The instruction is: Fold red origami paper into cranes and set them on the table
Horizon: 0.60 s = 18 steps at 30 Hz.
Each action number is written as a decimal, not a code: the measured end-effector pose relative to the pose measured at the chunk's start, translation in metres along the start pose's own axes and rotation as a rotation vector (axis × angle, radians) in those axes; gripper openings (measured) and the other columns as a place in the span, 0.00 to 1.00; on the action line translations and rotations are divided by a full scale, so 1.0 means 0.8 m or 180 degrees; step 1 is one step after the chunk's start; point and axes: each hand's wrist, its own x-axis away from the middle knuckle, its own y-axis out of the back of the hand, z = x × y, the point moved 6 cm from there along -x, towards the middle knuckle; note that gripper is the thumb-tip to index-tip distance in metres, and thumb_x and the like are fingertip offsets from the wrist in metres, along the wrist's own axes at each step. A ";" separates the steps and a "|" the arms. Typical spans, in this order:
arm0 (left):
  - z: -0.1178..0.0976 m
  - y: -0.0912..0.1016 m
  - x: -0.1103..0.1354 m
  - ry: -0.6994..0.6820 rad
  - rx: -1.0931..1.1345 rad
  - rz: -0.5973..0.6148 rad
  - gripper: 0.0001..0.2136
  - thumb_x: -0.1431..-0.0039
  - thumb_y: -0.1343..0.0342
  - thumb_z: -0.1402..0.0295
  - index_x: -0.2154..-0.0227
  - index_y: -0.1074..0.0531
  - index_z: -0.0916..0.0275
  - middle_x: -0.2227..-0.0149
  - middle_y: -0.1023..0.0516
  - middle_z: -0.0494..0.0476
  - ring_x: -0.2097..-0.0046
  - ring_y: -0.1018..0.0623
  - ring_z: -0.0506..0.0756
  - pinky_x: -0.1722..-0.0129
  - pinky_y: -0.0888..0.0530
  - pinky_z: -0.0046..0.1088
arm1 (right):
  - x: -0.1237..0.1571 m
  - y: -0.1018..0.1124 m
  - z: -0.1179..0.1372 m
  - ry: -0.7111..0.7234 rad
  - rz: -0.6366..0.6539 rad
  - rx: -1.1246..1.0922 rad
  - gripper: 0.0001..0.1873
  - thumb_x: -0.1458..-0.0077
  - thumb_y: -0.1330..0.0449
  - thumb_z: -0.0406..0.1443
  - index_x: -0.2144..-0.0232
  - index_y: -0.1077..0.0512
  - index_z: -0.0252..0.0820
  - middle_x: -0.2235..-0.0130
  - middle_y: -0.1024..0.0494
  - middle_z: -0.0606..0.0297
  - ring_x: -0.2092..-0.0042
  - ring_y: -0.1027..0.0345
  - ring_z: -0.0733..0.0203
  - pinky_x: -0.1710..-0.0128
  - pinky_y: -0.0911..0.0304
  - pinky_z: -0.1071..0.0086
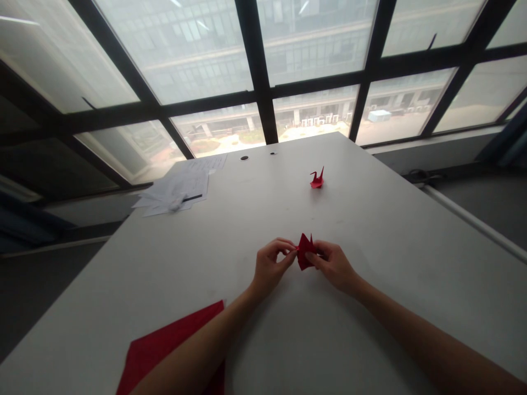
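Note:
Between my two hands, above the white table, is a folded red paper crane with a pointed tip sticking up on its right. My left hand pinches a narrow point at the crane's left side between thumb and fingertips. On the other side, my right hand grips the body, thumb in front and fingers behind it. A finished-looking red origami crane stands farther back on the table. Red paper sheets lie at the lower left, partly covered by my left forearm.
The white table reaches toward large dark-framed windows. Loose printed papers with a dark pen lie at the back left. Two round holes sit near the far edge. A white pipe runs beyond the right edge.

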 end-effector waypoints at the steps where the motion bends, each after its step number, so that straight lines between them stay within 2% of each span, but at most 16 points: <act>1: 0.001 0.000 0.000 0.0029 -0.0019 -0.0004 0.06 0.44 0.35 0.67 0.69 0.23 0.63 0.64 0.22 0.61 0.60 0.24 0.56 0.59 0.28 0.32 | 0.000 0.000 0.000 0.0003 -0.0020 0.0014 0.16 0.45 0.37 0.46 0.68 0.24 0.37 0.72 0.24 0.64 0.72 0.34 0.63 0.73 0.39 0.71; 14: 0.004 -0.003 -0.001 0.0195 0.0162 0.0060 0.08 0.45 0.34 0.66 0.72 0.25 0.65 0.64 0.21 0.61 0.61 0.24 0.55 0.59 0.27 0.32 | -0.001 0.002 -0.004 0.0043 -0.0033 0.0063 0.14 0.45 0.36 0.44 0.70 0.24 0.37 0.73 0.26 0.66 0.72 0.36 0.63 0.72 0.41 0.70; 18: 0.009 -0.001 -0.001 0.0369 0.0317 -0.0039 0.10 0.47 0.32 0.65 0.67 0.25 0.64 0.66 0.22 0.57 0.63 0.24 0.53 0.61 0.28 0.29 | 0.000 0.002 -0.004 0.0022 -0.0028 0.0132 0.13 0.45 0.37 0.43 0.68 0.24 0.37 0.73 0.25 0.65 0.72 0.36 0.63 0.72 0.41 0.70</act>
